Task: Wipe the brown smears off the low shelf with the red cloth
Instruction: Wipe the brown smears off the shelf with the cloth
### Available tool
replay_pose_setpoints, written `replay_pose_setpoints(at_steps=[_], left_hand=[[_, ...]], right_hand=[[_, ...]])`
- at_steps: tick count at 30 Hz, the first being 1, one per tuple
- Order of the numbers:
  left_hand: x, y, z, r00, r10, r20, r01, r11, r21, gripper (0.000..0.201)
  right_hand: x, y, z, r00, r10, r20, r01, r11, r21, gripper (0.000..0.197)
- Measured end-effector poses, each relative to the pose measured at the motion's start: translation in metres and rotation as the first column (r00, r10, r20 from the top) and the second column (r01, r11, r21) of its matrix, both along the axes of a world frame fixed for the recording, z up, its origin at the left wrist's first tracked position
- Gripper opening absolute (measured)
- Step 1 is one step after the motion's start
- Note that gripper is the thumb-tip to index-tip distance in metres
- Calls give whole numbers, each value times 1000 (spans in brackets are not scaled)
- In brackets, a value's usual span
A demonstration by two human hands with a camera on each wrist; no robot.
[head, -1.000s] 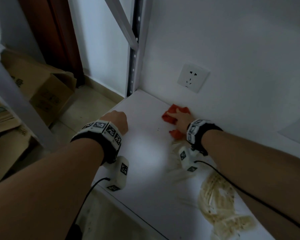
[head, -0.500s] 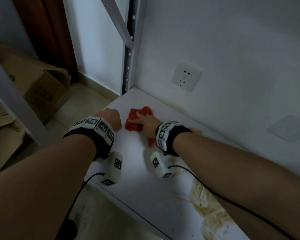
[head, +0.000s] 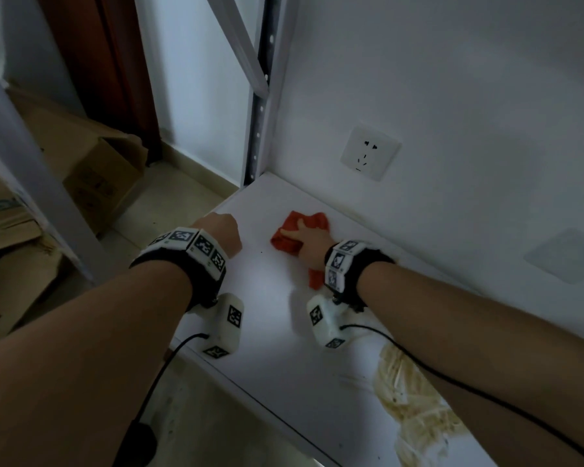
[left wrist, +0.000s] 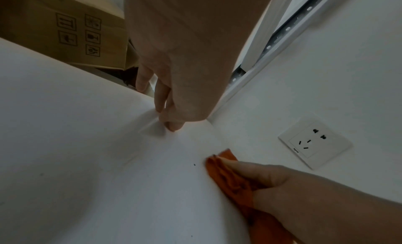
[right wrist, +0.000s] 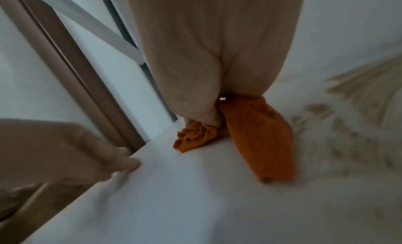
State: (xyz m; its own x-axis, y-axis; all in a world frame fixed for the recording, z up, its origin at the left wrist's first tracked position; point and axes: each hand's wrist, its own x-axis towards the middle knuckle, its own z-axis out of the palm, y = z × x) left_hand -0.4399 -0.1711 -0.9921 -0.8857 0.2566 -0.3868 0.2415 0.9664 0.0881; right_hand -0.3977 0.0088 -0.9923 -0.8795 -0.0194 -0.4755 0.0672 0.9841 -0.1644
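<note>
**Mid-wipe, with the worst of the smears not yet reached**

Your right fingers (left wrist: 243, 166) lie along the top of the cloth (head: 299, 232) and press it flat to the shelf (head: 273, 332); the thumb curls in against its bunched edge, so the right hand (head: 312, 244) has a real hold on it, not just a push. A tail of cloth trails back under your wrist. The cloth sits toward the back of the shelf, near the wall and below the socket (head: 370, 151).

Your left fingers (left wrist: 162, 96) are curled over the shelf's left edge, tips touching the board, holding nothing. The left hand (head: 221, 232) seems to be there as a brace.

The step in hand is the wiping stroke itself. The shelf around the cloth looks white, apart from a few dark specks. The heavy smears (head: 415, 399) lie nearer you, partly under your right forearm, well apart from the cloth. The job looks far from done.

The next move calls for drawing the cloth back toward you onto that patch. Keep the fingers flat and the pressure even, or you will likely only spread the brown thinner.
</note>
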Motion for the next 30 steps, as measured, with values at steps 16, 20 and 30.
replay_pose_setpoints(at_steps=[16,20,30], left_hand=[[19,-7,17,998,-36,-43,37,999,10,41],[21,-6,18,993,-93,-67,90,995,-49,42],[19,-5,8,997,-38,-65,38,999,-5,40]], right_hand=[[14,-4,54,937,-307,-164,178,829,-530,53],[4,17,47,914,-332,-232,253,915,-314,48],[4,9,1,979,-17,-202,6,998,-57,69]])
